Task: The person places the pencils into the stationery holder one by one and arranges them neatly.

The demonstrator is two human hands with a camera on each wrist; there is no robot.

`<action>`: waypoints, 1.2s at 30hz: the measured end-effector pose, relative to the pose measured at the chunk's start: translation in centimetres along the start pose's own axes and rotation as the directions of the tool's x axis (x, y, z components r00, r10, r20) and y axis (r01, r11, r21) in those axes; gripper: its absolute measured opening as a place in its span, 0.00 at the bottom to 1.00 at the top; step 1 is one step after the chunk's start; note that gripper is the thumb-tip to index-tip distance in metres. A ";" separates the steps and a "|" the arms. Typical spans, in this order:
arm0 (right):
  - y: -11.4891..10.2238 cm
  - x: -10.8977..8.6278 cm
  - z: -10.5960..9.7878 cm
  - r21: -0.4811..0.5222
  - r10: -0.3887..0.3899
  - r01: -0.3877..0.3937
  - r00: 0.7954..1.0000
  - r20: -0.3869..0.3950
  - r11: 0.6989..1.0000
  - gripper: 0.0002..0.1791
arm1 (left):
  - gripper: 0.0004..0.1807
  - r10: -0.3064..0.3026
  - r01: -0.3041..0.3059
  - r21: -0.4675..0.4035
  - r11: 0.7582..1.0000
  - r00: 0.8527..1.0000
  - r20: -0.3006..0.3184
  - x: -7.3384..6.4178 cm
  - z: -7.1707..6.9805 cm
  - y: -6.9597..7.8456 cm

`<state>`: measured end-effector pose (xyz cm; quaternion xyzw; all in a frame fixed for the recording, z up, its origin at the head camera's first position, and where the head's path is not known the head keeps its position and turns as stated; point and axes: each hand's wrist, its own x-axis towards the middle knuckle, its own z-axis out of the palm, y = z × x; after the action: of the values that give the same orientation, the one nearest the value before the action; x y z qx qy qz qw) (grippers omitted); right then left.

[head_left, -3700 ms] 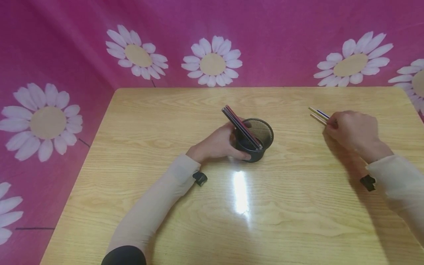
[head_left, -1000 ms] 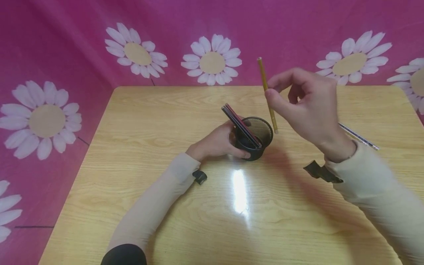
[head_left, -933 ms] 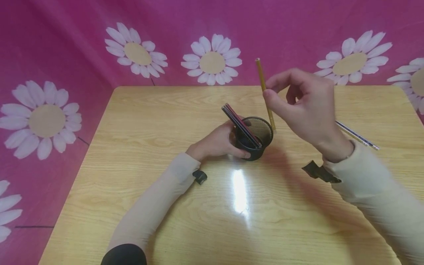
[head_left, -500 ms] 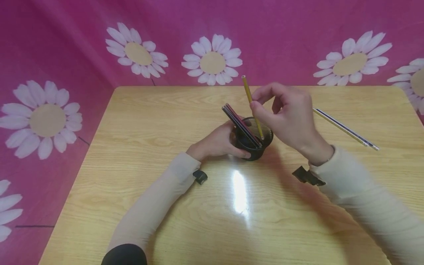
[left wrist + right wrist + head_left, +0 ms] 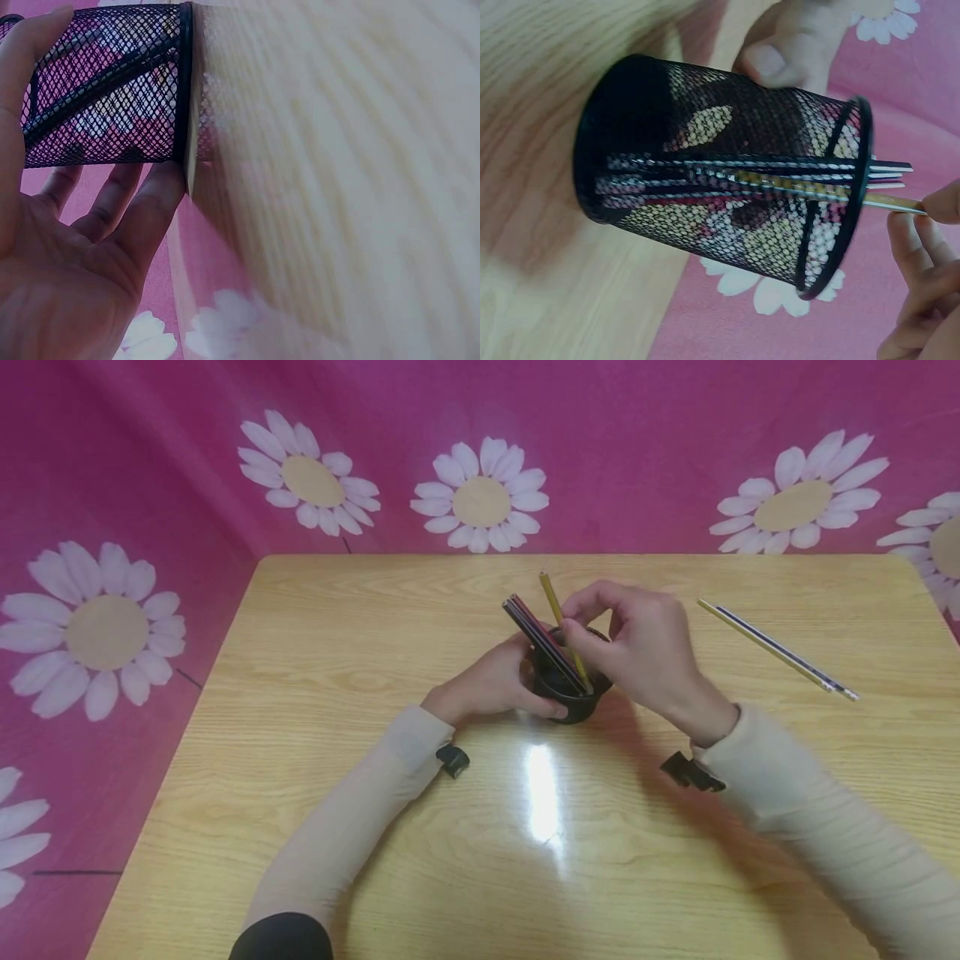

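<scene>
A black mesh pencil cup stands on the table, and my left hand grips it round the side, its thumb near the front. Several dark and red pencils lean leftward out of the cup. Between thumb and fingertips my right hand pinches a yellow pencil. Its lower end is inside the cup beside the other pencils, seen through the mesh in the right wrist view. In the left wrist view the fingers reach under and behind the cup wall.
Two more pencils, one yellow and one blue and white, lie side by side on the wooden table to the right of my right hand. A pink curtain with white flowers hangs behind the far edge.
My right hand took the yellow pencil from the group on the right, lifted it, carried it left and lowered it into the cup. My left hand stays on the cup.
</scene>
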<state>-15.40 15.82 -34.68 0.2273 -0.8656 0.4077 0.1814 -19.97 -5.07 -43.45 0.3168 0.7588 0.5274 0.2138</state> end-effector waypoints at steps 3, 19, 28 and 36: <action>0.2 -0.2 0.3 -0.029 0.004 -0.003 1.000 0.029 1.000 0.03 | 0.49 -0.005 0.005 -0.002 1.000 1.000 -0.002 -0.1 0.0 -0.1; 0.8 -0.4 2.0 -0.108 -0.014 0.023 0.996 0.090 0.994 0.02 | 0.52 -0.025 0.025 -0.017 1.000 1.000 0.002 -0.2 0.1 -0.1; 0.6 -0.6 2.5 -0.134 0.029 -0.009 0.989 0.147 0.991 0.04 | 0.46 -0.036 0.036 -0.007 0.999 0.999 0.006 -0.2 0.0 -0.1; 0.6 -0.6 2.7 -0.143 0.030 -0.008 0.989 0.148 0.990 0.04 | 0.45 -0.025 0.025 -0.009 1.000 1.000 0.010 -0.2 0.0 -0.1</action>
<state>-15.59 14.17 -37.04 0.2355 -0.9057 0.3285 0.1277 -19.87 -5.22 -43.55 0.3086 0.7594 0.5265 0.2255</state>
